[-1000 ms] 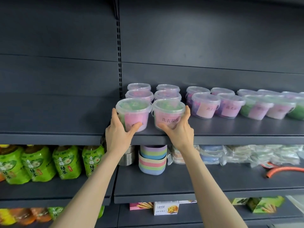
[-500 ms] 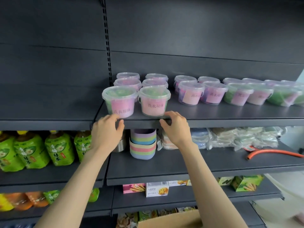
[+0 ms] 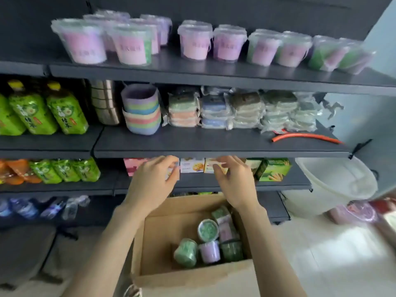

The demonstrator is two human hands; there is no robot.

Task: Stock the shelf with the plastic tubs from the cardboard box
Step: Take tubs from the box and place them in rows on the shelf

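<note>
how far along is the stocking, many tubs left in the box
Done: many stocked tubs stand along the top shelf. In hand: nothing; left hand and right hand hover empty above the cardboard box. Left: several loose tubs lie in it.

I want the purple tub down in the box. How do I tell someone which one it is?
Find the open brown cardboard box on the floor in front of the dark shelves. By its near wall, small plastic tubs lie in a row. The pale purple tub is the middle one, between a light green tub and a darker green tub.
</note>
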